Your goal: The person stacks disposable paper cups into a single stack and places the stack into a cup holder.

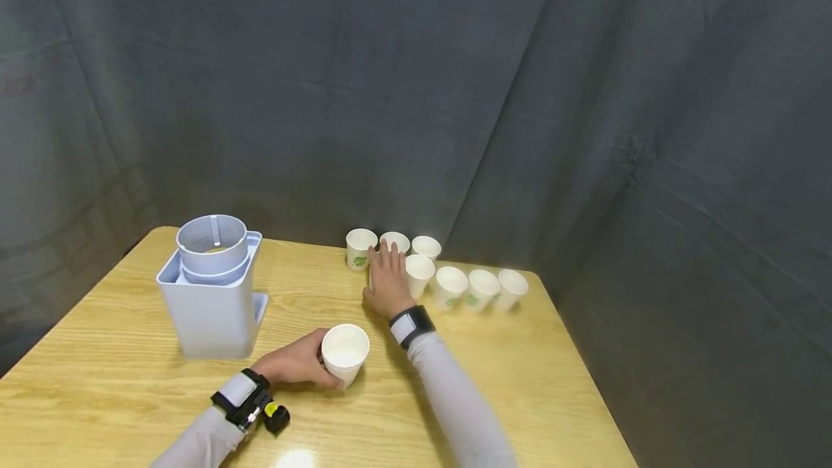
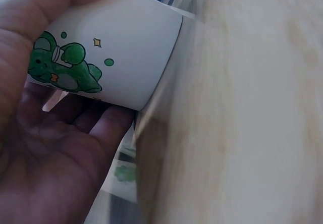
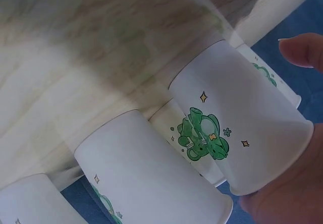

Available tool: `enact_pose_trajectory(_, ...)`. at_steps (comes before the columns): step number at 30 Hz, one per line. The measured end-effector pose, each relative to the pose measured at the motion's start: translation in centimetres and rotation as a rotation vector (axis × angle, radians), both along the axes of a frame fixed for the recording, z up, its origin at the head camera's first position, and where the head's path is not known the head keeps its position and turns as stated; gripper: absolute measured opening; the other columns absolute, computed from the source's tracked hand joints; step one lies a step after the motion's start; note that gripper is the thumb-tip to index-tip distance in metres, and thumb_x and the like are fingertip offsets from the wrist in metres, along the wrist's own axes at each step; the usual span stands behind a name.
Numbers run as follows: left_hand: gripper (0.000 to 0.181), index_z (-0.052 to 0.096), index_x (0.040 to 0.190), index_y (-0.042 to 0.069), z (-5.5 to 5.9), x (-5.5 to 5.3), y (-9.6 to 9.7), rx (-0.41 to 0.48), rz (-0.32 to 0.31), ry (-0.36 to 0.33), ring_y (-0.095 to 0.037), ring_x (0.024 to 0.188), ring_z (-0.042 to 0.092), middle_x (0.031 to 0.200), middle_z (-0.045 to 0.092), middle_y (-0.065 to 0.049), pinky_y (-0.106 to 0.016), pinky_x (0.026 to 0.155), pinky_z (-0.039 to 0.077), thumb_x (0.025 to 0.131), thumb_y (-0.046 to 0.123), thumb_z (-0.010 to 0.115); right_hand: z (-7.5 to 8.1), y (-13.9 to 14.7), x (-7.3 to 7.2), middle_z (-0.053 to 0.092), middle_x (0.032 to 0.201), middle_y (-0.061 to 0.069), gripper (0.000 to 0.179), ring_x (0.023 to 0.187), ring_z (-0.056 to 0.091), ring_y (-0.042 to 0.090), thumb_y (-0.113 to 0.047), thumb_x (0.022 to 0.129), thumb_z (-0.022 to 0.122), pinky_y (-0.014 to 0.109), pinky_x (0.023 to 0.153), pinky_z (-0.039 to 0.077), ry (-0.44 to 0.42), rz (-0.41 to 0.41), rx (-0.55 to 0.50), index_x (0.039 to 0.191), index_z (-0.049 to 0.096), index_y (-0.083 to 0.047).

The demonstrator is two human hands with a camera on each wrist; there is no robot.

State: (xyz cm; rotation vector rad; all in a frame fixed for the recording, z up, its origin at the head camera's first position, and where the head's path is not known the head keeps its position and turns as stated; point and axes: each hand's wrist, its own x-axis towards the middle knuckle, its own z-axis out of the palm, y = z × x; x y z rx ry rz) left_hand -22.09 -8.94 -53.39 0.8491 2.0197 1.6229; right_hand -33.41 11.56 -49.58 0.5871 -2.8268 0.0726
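My left hand [image 1: 300, 362] grips a white paper cup [image 1: 346, 347] from its left side, mouth upward, low over the table. A green cartoon animal is printed on this cup [image 2: 126, 37], seen close in the left wrist view. Farther back, my right hand [image 1: 390, 284] reaches over the left end of the front row of paper cups, largely covering one of them. In the right wrist view, that printed cup [image 3: 242, 118] stands between the thumb [image 3: 303, 51], which is apart from its wall, and the fingers at its rim.
Several more paper cups [image 1: 482, 290] continue the front row rightward, with three others, including one paper cup [image 1: 361, 249], behind. At the left stands a pale square container [image 1: 208, 320] with a round cylinder [image 1: 214, 266] in its top. Dark curtains [image 1: 312, 92] hang behind the wooden table [image 1: 117, 381].
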Motion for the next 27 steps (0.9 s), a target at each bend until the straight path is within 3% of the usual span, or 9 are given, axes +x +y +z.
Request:
enact_pose_trajectory(8,0.07,0.055,0.133,-0.002,0.0,0.0,0.0,-0.001,-0.001,0.006,-0.025,0.113,0.06,0.12,0.066,-0.011,-0.029,0.098,0.045,0.071,0.008,0.086,0.1,-0.2,0.6,0.028,0.16,0.028,0.087,0.149,0.023,0.049,-0.023,0.083,0.073,0.059,0.122,0.019,0.002,0.007,-0.02,0.156,0.031,-0.003)
enact_pose_trajectory(16,0.072,0.054,0.134,-0.001,0.2,0.0,0.0,-0.018,0.004,0.002,-0.026,0.114,0.058,0.122,0.065,-0.01,-0.039,0.101,0.043,0.071,0.008,0.086,-0.2,-0.3,1.0,0.036,0.153,0.024,0.079,0.144,0.031,0.045,-0.019,0.084,0.074,0.056,0.119,0.027,0.101,0.024,0.036,0.152,0.037,-0.007)
enact_pose_trajectory(21,0.072,0.054,0.134,-0.001,0.0,-0.1,0.0,-0.02,0.003,0.016,-0.025,0.114,0.059,0.122,0.066,-0.011,-0.029,0.099,0.044,0.071,0.009,0.087,-0.3,-0.3,1.2,0.042,0.151,0.021,0.064,0.142,0.037,0.04,-0.008,0.09,0.068,0.051,0.117,0.031,0.167,0.053,0.085,0.149,0.043,-0.011)
enact_pose_trajectory(27,0.071,0.055,0.134,-0.002,0.0,-0.1,-0.1,-0.013,0.003,0.022,-0.024,0.113,0.059,0.121,0.066,-0.011,-0.025,0.097,0.044,0.071,0.009,0.087,-0.3,-0.2,1.5,0.044,0.145,0.019,0.07,0.135,0.04,0.037,-0.001,0.084,0.071,0.049,0.112,0.035,0.203,0.084,0.112,0.148,0.044,-0.013)
